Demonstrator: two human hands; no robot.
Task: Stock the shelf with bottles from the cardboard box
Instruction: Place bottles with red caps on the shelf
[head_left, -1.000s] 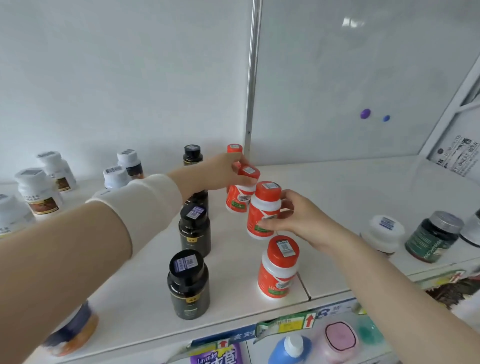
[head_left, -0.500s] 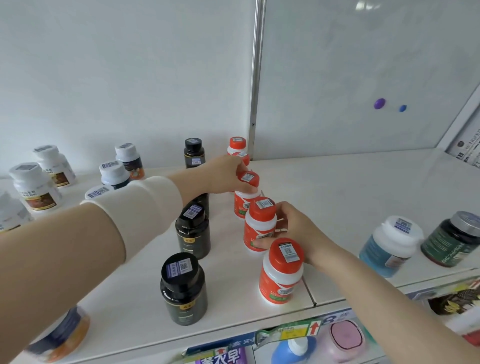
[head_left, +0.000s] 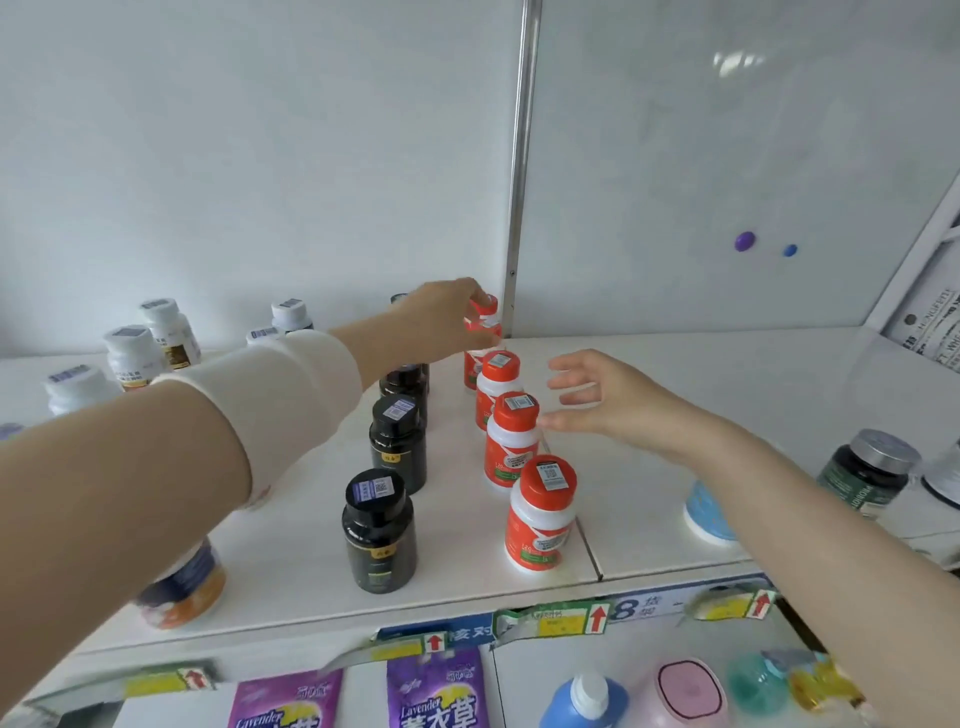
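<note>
A row of several orange bottles with white bands runs front to back on the white shelf (head_left: 701, 374): the front one (head_left: 542, 514), the second (head_left: 511, 441), the third (head_left: 497, 387). At the back of the row, beside the metal post, my left hand (head_left: 441, 319) grips another orange bottle (head_left: 485, 318) by its top. My right hand (head_left: 608, 397) hovers just right of the second and third bottles, fingers spread, holding nothing. The cardboard box is not in view.
Three black bottles (head_left: 379, 530) line up left of the orange row. White bottles (head_left: 130, 353) stand far left, a blue-orange jar (head_left: 182, 590) under my left forearm, a dark green jar (head_left: 865, 470) and light blue jar (head_left: 706, 514) right. Lavender packs (head_left: 436, 693) sit on the shelf below.
My right hand has let go of the orange bottle it set down and has pulled away to the right, open. My left hand has carried its orange bottle farther back toward the post.
</note>
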